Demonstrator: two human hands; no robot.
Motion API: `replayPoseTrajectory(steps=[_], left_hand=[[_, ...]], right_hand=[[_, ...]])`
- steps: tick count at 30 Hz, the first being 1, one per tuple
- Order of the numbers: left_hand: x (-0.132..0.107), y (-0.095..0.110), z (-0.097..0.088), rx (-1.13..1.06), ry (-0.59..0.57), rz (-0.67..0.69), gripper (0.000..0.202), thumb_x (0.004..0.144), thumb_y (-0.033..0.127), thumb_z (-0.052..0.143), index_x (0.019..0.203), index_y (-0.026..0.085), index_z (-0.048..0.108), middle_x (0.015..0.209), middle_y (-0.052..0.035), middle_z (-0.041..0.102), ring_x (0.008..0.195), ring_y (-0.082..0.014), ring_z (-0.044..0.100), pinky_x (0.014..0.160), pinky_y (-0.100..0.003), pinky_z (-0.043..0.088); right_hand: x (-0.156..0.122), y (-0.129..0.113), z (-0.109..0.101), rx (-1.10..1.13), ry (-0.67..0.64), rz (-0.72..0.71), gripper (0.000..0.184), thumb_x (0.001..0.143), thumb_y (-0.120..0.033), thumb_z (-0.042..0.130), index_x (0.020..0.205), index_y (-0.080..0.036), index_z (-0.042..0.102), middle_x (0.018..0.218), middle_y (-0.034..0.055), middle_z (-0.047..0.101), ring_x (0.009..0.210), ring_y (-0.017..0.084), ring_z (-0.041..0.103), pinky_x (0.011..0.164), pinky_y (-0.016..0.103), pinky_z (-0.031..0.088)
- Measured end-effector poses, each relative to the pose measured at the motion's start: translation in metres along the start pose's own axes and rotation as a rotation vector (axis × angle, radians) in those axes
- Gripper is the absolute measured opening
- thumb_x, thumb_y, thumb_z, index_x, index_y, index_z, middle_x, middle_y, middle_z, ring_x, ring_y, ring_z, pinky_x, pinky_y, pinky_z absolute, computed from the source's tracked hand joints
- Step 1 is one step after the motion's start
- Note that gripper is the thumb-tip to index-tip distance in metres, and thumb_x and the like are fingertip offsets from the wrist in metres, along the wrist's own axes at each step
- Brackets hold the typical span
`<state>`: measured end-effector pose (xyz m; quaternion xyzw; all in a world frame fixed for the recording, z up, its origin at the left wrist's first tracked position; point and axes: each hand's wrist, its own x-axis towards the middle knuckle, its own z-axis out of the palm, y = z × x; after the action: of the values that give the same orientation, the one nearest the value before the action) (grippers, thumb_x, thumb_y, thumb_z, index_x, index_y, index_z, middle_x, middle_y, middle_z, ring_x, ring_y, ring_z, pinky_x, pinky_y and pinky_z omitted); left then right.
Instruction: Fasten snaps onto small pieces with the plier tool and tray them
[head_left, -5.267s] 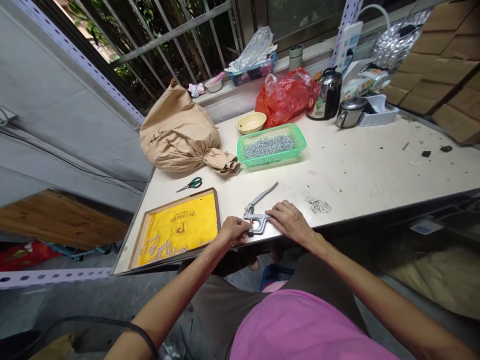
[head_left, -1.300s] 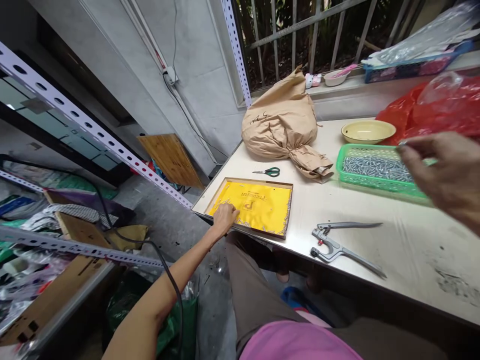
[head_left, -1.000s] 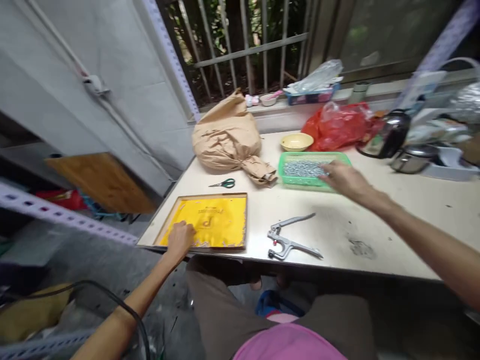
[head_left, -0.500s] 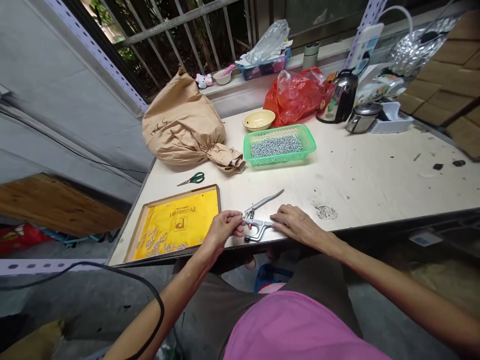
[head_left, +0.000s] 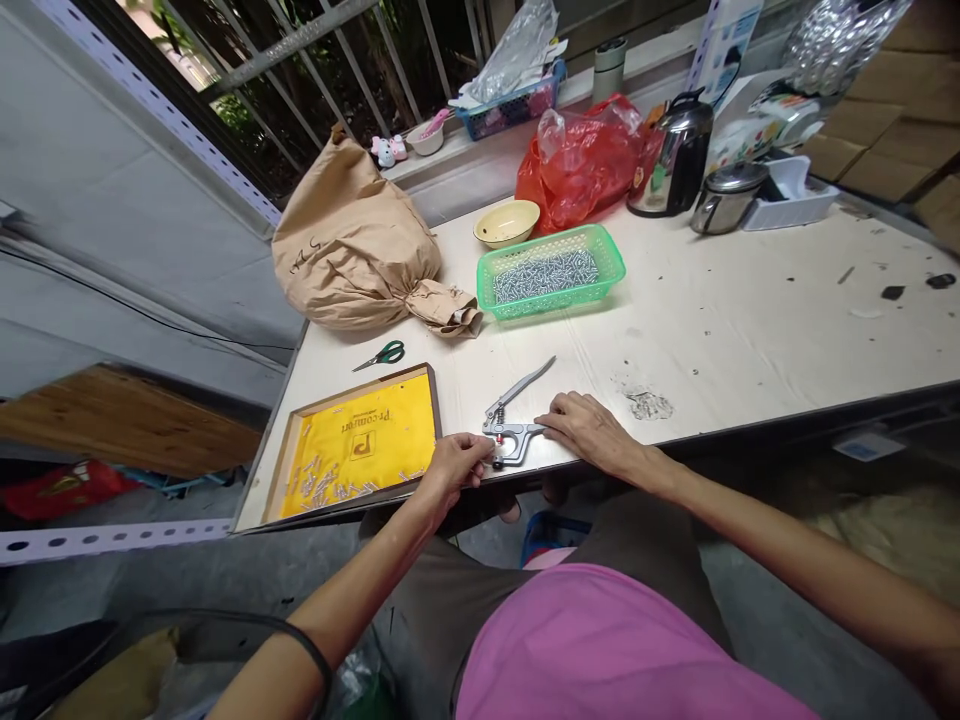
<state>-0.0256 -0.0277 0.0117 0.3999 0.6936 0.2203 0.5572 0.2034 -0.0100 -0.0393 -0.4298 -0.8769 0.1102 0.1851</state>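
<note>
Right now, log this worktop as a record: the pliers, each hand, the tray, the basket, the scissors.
Pliers: grey, lying on the worktop, handles spread
Left hand: fingertips pinched by the pliers; anything between them too small to tell
Right hand: gripping the nearer handle
Tray: left of the pliers, with yellow printed liner and slim pieces
Basket: green, beyond the pliers, holding small metal pieces
Scissors: green-handled, beyond the tray

head view, facing forward and down.
from above the pink shirt (head_left: 600, 650), over the near tabletop (head_left: 731, 375) to the window bars (head_left: 292, 46).
</note>
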Motion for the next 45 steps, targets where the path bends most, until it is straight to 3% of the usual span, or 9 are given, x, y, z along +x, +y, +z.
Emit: replayPoseTrajectory(steps=[6,13,22,30,36,38,41,43,45], left_hand=[[0.006,-0.002,0.004,-0.013,-0.065,-0.074,0.03,0.065,0.037,0.073,0.059,0.013,0.056,0.036,0.0076,0.041,0.03,-0.0021,0.029,0.033,-0.017,0.019],[0.009,0.001,0.003,0.082,-0.091,-0.166,0.03,0.067,0.034,0.071,0.056,0.015,0.052,0.035,0.0074,0.042,0.03,-0.0028,0.031,0.033,-0.017,0.019],[0.014,0.008,-0.005,0.243,-0.212,-0.156,0.033,0.061,0.039,0.074,0.052,0.014,0.054,0.035,0.0054,0.045,0.029,-0.0037,0.034,0.035,-0.018,0.018],[0.018,0.012,-0.006,0.38,-0.244,-0.149,0.035,0.063,0.039,0.071,0.049,0.015,0.05,0.035,0.0059,0.045,0.029,-0.0038,0.035,0.036,-0.019,0.021],[0.016,0.012,-0.005,0.386,-0.238,-0.147,0.041,0.058,0.047,0.074,0.052,0.015,0.05,0.036,0.006,0.046,0.03,-0.0041,0.037,0.037,-0.019,0.021],[0.018,0.011,-0.006,0.383,-0.246,-0.142,0.043,0.056,0.05,0.075,0.052,0.015,0.05,0.037,0.0058,0.046,0.03,-0.0041,0.037,0.037,-0.019,0.021],[0.02,0.009,-0.007,0.383,-0.26,-0.134,0.045,0.055,0.051,0.075,0.053,0.015,0.05,0.037,0.0058,0.046,0.031,-0.004,0.037,0.037,-0.019,0.021],[0.021,0.007,-0.007,0.377,-0.259,-0.127,0.045,0.055,0.052,0.075,0.053,0.015,0.05,0.037,0.0058,0.046,0.031,-0.0041,0.037,0.037,-0.019,0.022],[0.022,0.005,-0.007,0.361,-0.254,-0.119,0.044,0.056,0.052,0.075,0.054,0.015,0.05,0.037,0.006,0.046,0.031,-0.0044,0.037,0.037,-0.019,0.023]], right_hand=[[0.0,-0.003,0.005,-0.054,0.051,0.025,0.026,0.094,-0.03,0.044,0.104,-0.023,0.067,0.091,0.0076,0.057,0.083,0.019,0.046,0.072,0.031,0.031],[-0.002,-0.004,0.005,-0.054,0.067,0.024,0.025,0.094,-0.028,0.044,0.102,-0.023,0.067,0.09,0.0073,0.056,0.083,0.018,0.046,0.073,0.031,0.031],[-0.004,-0.004,0.005,-0.073,0.067,0.006,0.022,0.093,-0.029,0.047,0.103,-0.024,0.066,0.092,0.0061,0.056,0.084,0.018,0.045,0.073,0.031,0.03],[-0.003,-0.006,0.005,-0.095,0.081,0.008,0.021,0.092,-0.027,0.049,0.103,-0.023,0.067,0.091,0.0065,0.057,0.083,0.018,0.045,0.071,0.03,0.03],[-0.003,-0.006,-0.007,-0.068,-0.039,0.002,0.023,0.092,-0.031,0.047,0.106,-0.023,0.065,0.096,0.0076,0.057,0.086,0.019,0.048,0.073,0.031,0.034],[0.0,-0.001,-0.014,-0.037,-0.063,-0.024,0.031,0.09,-0.039,0.05,0.115,-0.023,0.06,0.111,0.0104,0.055,0.097,0.022,0.048,0.079,0.034,0.037],[0.016,0.012,-0.022,-0.057,-0.085,-0.034,0.071,0.078,-0.055,0.061,0.135,-0.018,0.043,0.141,0.0179,0.036,0.124,0.032,0.035,0.094,0.044,0.034],[0.032,0.022,-0.025,-0.1,-0.168,-0.034,0.094,0.068,-0.063,0.066,0.141,-0.014,0.034,0.147,0.0212,0.026,0.133,0.038,0.022,0.101,0.052,0.027],[0.049,0.029,-0.027,-0.128,-0.285,-0.057,0.102,0.062,-0.068,0.067,0.141,-0.012,0.033,0.145,0.0219,0.03,0.134,0.04,0.019,0.102,0.055,0.023]])
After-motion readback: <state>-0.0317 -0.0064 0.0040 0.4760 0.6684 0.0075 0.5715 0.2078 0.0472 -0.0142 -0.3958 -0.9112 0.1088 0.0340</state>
